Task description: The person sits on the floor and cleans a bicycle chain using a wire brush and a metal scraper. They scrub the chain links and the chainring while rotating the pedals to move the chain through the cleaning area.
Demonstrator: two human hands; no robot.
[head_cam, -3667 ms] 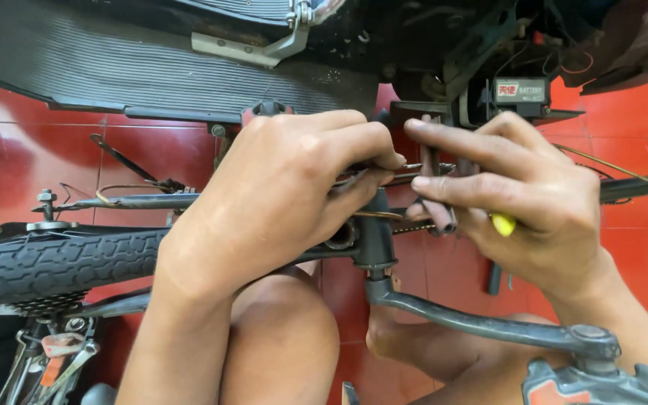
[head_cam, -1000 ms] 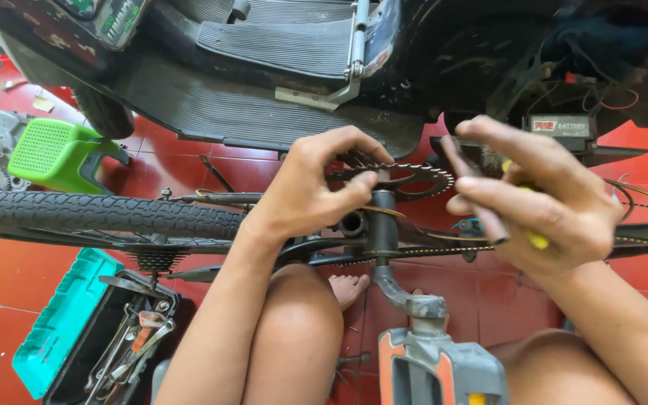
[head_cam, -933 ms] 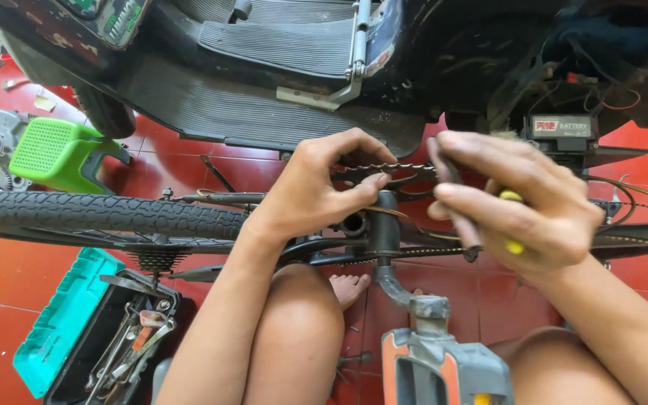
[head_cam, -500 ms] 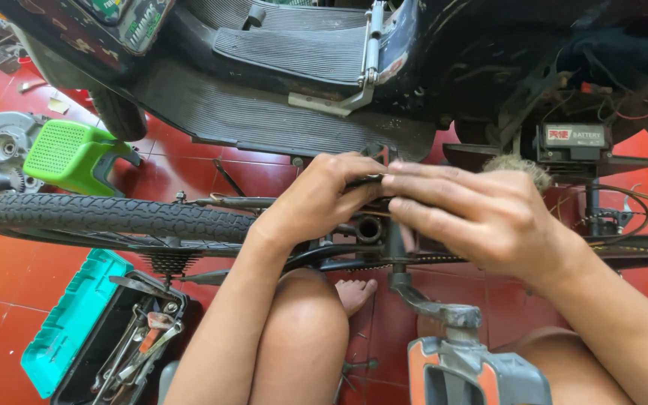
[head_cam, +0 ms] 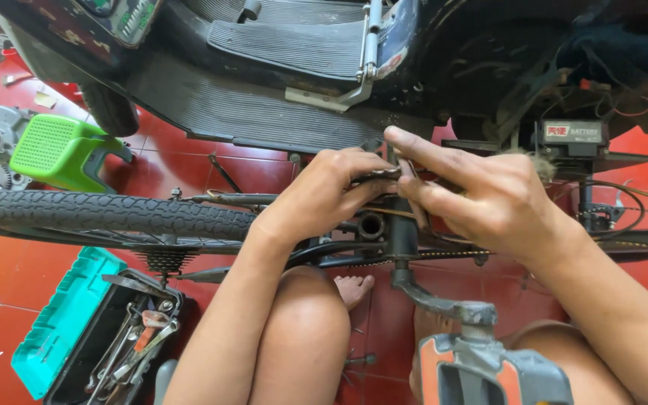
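- Here the left hand [head_cam: 324, 199] and the right hand [head_cam: 489, 199] are meeting above the crank area of a bicycle that is lying across the person's knees.
- The left fingers [head_cam: 365, 169] are pinching a small dark chain part [head_cam: 384, 174], and the right fingers [head_cam: 421, 191] are pressing on the same part from the other side; both hands are grasping it, but the part is mostly hidden, so I cannot tell its exact shape.
- This part is sitting just above the open round bottom bracket shell [head_cam: 371, 225], in front of the dark underside of a scooter [head_cam: 279, 112].
- The bicycle chain [head_cam: 444, 255] is running to the right, below the right hand.
- The crank arm [head_cam: 429, 296] is pointing down toward the camera, ending in an orange and grey pedal [head_cam: 481, 371].
- The tyre [head_cam: 106, 214] is stretching to the left, with the sprocket cluster [head_cam: 165, 261] under it.
- On the red tiled floor [head_cam: 9, 285] a teal toolbox [head_cam: 61, 322] is standing open with tools inside, and a green stool [head_cam: 61, 150] is lying further away.
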